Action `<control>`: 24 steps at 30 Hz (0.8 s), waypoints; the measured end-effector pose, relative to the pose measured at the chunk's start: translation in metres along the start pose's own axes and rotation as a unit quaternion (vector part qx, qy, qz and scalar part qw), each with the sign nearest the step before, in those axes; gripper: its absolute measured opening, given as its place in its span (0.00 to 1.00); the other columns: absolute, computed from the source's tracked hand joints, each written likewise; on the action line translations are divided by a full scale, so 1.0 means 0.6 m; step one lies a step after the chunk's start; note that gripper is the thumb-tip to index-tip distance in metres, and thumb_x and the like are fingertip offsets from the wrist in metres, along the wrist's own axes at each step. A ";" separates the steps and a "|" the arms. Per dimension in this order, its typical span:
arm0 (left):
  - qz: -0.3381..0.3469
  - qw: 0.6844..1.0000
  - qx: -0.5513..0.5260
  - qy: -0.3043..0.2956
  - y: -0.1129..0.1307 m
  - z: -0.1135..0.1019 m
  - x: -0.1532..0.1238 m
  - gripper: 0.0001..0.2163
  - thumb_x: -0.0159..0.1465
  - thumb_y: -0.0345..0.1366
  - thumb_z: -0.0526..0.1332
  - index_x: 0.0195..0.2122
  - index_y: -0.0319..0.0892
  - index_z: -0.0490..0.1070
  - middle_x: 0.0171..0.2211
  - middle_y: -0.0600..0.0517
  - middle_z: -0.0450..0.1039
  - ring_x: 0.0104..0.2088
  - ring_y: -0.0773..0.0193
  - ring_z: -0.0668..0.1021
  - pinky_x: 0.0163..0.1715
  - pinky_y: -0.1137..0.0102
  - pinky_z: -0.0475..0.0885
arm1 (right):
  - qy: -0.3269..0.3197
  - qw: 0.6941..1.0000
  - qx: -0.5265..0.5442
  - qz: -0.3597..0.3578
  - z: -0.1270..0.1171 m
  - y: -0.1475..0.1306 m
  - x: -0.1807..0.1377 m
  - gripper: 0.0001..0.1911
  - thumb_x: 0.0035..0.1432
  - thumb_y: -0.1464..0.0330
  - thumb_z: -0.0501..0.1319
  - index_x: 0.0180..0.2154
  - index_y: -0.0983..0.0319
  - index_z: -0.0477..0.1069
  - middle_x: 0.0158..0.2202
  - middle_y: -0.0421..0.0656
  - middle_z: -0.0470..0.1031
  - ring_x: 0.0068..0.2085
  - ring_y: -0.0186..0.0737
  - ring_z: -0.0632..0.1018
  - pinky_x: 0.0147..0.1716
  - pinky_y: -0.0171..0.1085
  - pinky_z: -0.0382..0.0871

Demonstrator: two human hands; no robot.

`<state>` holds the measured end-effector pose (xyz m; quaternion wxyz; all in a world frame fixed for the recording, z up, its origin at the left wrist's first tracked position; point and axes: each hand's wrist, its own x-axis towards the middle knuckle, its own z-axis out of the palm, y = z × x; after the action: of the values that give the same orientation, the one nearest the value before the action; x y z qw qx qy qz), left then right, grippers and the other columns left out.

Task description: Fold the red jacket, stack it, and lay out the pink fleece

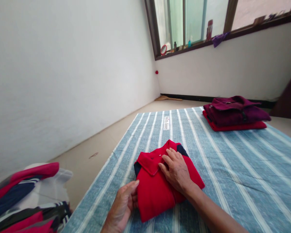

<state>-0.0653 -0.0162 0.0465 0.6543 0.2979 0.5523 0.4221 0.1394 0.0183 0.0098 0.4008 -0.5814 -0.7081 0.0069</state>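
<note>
A folded red polo shirt with a dark inner collar lies on a blue striped mat. My right hand rests flat on top of the shirt near the collar, fingers stretched out. My left hand is at the shirt's near left edge, its fingers curled against the fold and its thumb along the edge.
A stack of two folded garments, maroon over red, sits at the mat's far right. A heap of unfolded red, navy and white clothes lies at the lower left on the floor. White walls stand left and ahead; a window sill holds small items.
</note>
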 end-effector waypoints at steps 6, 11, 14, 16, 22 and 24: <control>0.015 0.998 0.023 0.049 0.028 0.001 0.033 0.10 0.51 0.37 0.69 0.29 0.37 0.72 0.21 0.48 0.77 0.19 0.63 0.76 0.19 0.73 0.70 | 0.005 1.000 0.002 0.000 0.003 0.000 -0.002 0.10 0.62 0.64 0.58 0.43 0.58 0.73 0.55 0.48 0.71 0.59 0.52 0.68 0.57 0.54 0.61; 0.029 0.998 0.023 0.045 0.025 -0.001 0.046 0.10 0.50 0.34 0.70 0.24 0.39 0.69 0.19 0.52 0.75 0.18 0.66 0.75 0.18 0.74 0.69 | 0.012 1.000 0.004 -0.006 0.003 0.001 -0.002 0.10 0.62 0.64 0.59 0.44 0.57 0.73 0.55 0.48 0.71 0.59 0.52 0.68 0.57 0.53 0.61; 0.025 0.998 0.019 0.051 0.024 -0.002 0.051 0.08 0.51 0.33 0.69 0.25 0.39 0.69 0.20 0.51 0.76 0.18 0.65 0.75 0.18 0.73 0.70 | 0.012 1.000 0.004 -0.008 0.004 0.002 -0.002 0.10 0.62 0.64 0.58 0.44 0.58 0.73 0.55 0.48 0.71 0.59 0.51 0.68 0.57 0.53 0.61; 0.021 0.998 0.019 0.059 0.029 -0.002 0.057 0.07 0.53 0.32 0.68 0.26 0.38 0.70 0.20 0.50 0.76 0.18 0.64 0.76 0.18 0.73 0.71 | 0.012 1.000 0.003 -0.007 0.005 0.002 -0.002 0.10 0.62 0.64 0.58 0.44 0.58 0.73 0.55 0.48 0.71 0.59 0.52 0.68 0.57 0.53 0.61; 0.013 0.996 0.009 0.086 0.053 0.003 0.095 0.04 0.58 0.32 0.63 0.33 0.36 0.73 0.20 0.49 0.77 0.17 0.63 0.76 0.19 0.71 0.72 | 0.015 1.000 0.005 0.000 0.004 0.000 -0.002 0.10 0.61 0.64 0.59 0.44 0.58 0.73 0.55 0.47 0.71 0.58 0.51 0.68 0.57 0.53 0.61; 0.014 0.995 0.019 0.098 0.058 0.005 0.105 0.04 0.59 0.32 0.63 0.31 0.36 0.73 0.20 0.48 0.77 0.16 0.63 0.75 0.17 0.71 0.71 | 0.014 1.000 0.004 0.000 0.003 -0.001 -0.001 0.10 0.61 0.64 0.59 0.43 0.58 0.73 0.55 0.47 0.71 0.58 0.52 0.68 0.57 0.53 0.62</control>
<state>-0.0677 0.0555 0.0473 0.5852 0.2754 0.6174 0.4477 0.1378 0.0185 0.0087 0.4130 -0.5796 -0.7025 0.0018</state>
